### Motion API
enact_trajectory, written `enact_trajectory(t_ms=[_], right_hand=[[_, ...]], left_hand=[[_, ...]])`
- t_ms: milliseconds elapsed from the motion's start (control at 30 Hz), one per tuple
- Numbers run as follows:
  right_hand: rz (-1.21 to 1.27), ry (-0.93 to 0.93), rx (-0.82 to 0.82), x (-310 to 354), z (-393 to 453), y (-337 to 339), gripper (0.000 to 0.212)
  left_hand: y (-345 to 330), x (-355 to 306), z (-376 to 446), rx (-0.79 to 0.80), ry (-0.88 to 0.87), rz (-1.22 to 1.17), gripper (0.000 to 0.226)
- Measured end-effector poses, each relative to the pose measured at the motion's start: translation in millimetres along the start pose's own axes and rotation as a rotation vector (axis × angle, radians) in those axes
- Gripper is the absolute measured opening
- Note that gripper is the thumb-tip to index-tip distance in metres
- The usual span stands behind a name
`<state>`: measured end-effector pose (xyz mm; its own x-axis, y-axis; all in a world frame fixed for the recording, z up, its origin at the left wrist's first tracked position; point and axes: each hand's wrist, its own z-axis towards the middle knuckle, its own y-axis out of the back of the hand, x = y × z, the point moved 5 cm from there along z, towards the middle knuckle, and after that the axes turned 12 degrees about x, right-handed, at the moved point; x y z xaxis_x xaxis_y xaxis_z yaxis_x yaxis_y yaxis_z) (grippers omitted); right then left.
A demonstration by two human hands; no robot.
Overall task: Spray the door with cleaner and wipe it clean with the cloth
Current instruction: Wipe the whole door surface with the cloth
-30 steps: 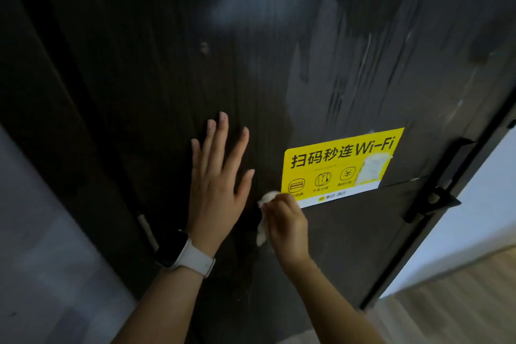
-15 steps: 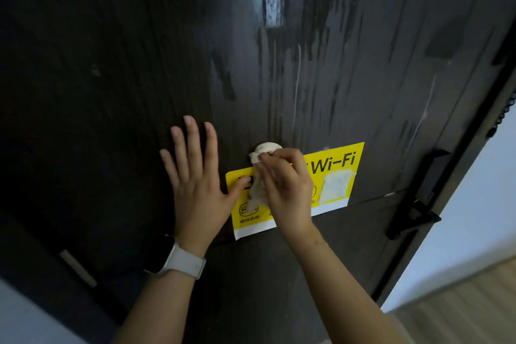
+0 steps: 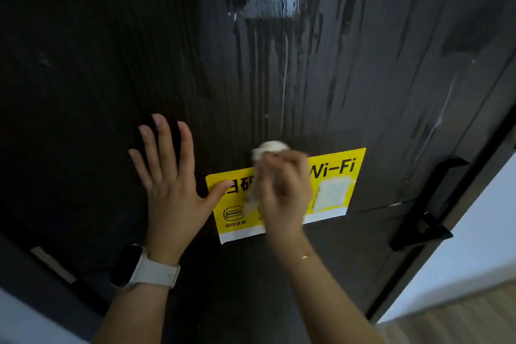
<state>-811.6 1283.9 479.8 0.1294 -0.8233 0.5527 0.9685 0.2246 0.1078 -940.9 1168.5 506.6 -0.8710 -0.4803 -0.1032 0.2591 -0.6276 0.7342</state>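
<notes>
1. Dark wood-grain covers the door [image 3: 139, 50], which fills most of the view; wet streaks and a pale sheen run down its upper middle and right part.
2. A yellow sticker [image 3: 337, 173] with "Wi-Fi" in black sits on the door at about mid-height, with a white strip along its bottom edge and a pale scuffed patch on its right part.
3. The right hand [image 3: 284, 193] is curled round a small white cloth [image 3: 268, 148] and holds it against the door over the sticker's upper middle; the hand and cloth are blurred and hide the sticker's centre.
4. The cloth's bunched top shows above the fingers, just over the sticker's upper edge.
5. The left hand [image 3: 170, 181] lies flat on the door with fingers spread, its thumb tip touching the sticker's left part.
6. A smartwatch [image 3: 145, 267] with a white band is on the left wrist, and a thin bracelet [image 3: 305, 255] on the right.
7. A black door handle [image 3: 427, 226] juts out near the door's right edge, well apart from both hands.
8. Beyond that edge are a pale wall [image 3: 474, 246] and a strip of wooden floor [image 3: 460, 324].
</notes>
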Motion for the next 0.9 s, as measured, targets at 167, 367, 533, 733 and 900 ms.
enact_trajectory(t_ms=[167, 367, 533, 733, 900], right_hand=[[-0.076, 0.158, 0.251, 17.4, 1.8, -25.0, 0.018], [-0.104, -0.138, -0.281, -34.1, 49.5, 82.8, 0.006], [-0.203, -0.003, -0.272, -8.3, 42.4, 44.3, 0.015], [-0.277, 0.27, 0.207, 28.2, 18.9, -18.4, 0.036], [-0.309, 0.073, -0.145, 18.4, 68.1, 52.1, 0.006]], left_hand=[[0.7, 0.3, 0.3, 0.01, -0.011, 0.022, 0.118], [0.2, 0.4, -0.5, 0.019, -0.028, 0.002, 0.114], [-1.2, 0.1, -0.5, -0.005, -0.042, 0.001, 0.112], [-0.6, 0.6, -3.3, -0.037, -0.053, 0.036, 0.107], [0.2, 0.9, -2.5, -0.041, -0.072, 0.027, 0.106]])
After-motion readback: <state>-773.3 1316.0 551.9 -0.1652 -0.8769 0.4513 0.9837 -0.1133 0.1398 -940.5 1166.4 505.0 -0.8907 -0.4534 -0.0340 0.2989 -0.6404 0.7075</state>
